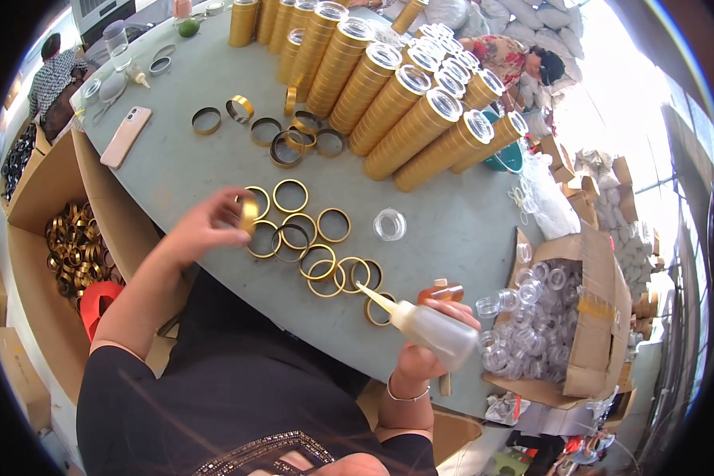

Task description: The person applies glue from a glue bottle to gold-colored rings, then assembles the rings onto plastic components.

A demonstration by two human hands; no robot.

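My left hand (pixel 206 225), a little smeared by motion, pinches a gold ring (pixel 248 214) between thumb and fingers above the table. In my right hand (pixel 417 363) is a translucent squeeze bottle (pixel 443 336), tilted so its long pale nozzle (pixel 375 297) points up and left over the rings. Several gold rings (pixel 291 181) lie loosely on the grey table below, some overlapping. A clear round plastic piece (pixel 389 235) rests to their right. Just beyond my right fingers is a small amber-brown item (pixel 443 292), partly hidden.
Tall stacks of gold rings topped with clear pieces (pixel 408 135) fill the far side. A phone (pixel 126 136) lies at left. Cardboard boxes hold gold rings (pixel 79 246) at left and clear pieces (pixel 531 325) at right. Two other people (pixel 500 62) are beyond the table.
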